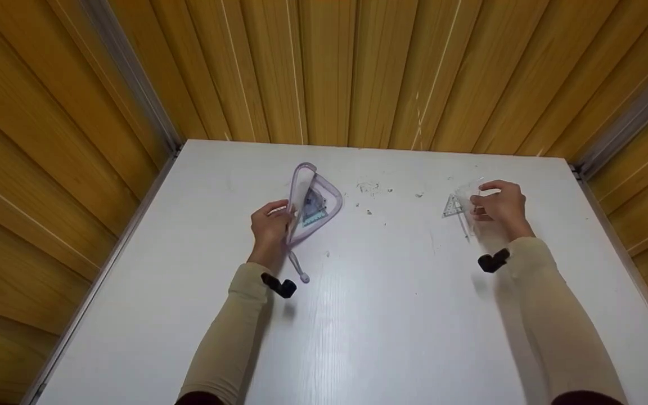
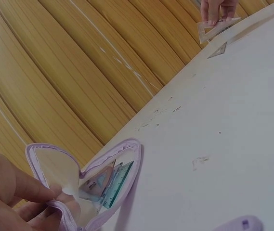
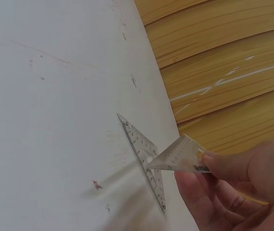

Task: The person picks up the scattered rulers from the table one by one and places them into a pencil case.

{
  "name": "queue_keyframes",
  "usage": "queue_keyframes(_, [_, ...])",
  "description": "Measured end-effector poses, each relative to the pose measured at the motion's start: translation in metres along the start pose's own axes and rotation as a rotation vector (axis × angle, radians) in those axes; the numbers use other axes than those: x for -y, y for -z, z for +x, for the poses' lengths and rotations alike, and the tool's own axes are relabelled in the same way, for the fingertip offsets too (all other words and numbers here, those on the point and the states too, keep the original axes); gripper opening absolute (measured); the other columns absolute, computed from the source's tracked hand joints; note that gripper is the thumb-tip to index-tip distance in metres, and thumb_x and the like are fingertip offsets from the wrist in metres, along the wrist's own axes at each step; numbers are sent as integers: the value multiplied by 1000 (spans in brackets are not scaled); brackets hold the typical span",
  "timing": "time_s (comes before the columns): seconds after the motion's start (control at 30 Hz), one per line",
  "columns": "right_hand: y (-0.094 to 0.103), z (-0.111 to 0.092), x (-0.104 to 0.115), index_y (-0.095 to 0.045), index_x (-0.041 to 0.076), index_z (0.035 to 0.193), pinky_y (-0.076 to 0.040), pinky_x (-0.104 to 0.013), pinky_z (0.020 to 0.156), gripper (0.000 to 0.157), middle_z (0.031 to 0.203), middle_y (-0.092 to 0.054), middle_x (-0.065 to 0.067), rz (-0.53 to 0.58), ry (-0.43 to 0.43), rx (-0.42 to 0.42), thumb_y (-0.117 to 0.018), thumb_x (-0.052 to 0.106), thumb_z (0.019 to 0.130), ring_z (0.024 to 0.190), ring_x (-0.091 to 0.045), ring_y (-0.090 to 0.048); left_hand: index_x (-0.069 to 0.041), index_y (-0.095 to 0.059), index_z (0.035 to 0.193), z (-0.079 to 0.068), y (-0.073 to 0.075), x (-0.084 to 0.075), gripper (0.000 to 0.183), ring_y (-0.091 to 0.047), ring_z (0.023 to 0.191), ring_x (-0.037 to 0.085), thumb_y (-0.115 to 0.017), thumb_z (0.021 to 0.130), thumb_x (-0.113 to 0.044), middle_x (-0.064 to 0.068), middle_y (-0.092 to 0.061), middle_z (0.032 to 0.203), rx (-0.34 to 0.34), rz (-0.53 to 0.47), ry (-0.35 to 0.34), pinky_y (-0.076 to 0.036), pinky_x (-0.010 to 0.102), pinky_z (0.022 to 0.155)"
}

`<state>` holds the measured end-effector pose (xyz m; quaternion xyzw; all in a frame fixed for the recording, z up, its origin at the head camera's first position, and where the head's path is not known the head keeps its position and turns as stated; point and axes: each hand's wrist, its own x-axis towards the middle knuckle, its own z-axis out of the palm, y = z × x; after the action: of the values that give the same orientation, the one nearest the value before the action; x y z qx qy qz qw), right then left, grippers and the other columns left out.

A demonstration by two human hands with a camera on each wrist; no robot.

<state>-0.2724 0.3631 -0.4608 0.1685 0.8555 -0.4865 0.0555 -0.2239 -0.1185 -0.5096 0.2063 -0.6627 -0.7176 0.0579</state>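
Note:
My left hand (image 1: 270, 229) pinches one edge of an unzipped pouch (image 1: 333, 198) with lilac trim and clear sides. Inside it are a teal-edged ruler (image 2: 119, 184) and other clear drawing pieces, partly overlapped and hard to tell apart. A lilac zip pull (image 1: 304, 277) hangs below that hand. Over at the right, my right hand (image 1: 503, 206) holds a clear set square (image 3: 181, 156) between thumb and fingers, raised off the table. Just beneath and left of it, a second clear set square (image 3: 133, 140) with printed markings lies on the table.
The white table (image 1: 358, 315) has dark scuff marks (image 1: 368, 187) toward its far side. Wood-look panels (image 1: 324, 73) rise behind and at both sides, with metal rails (image 1: 133, 67) at the corners.

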Motion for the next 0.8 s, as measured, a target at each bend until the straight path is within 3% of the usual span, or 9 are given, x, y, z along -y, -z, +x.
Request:
queue_keyframes(0.3, [-12,2,8,-51,1,142,-60,-32,71,50,115,-63,-19,9,5,18,-69,18,99,72,-15,-75,-4,-76,114,-1,-1,-1,31,-68,81,17,-70,86,8,15,-77,104,-7,-7,1,-49,22,60])
queue_keyframes(0.63, [-29,4,19,-53,2,140,-60,-31,69,47,115,-66,-19,23,19,26,-70,17,98,71,-16,-75,-7,-76,113,-1,0,0,28,-66,82,18,-70,89,5,12,-77,103,-10,14,24,-49,25,62])
queue_keyframes(0.8, [-36,4,24,-54,3,137,-60,-37,73,45,112,-66,-18,42,44,24,-71,16,97,71,-16,-75,-5,-75,115,-1,-1,2,28,-67,83,19,-68,89,5,14,-77,105,14,-11,1,-47,23,59])
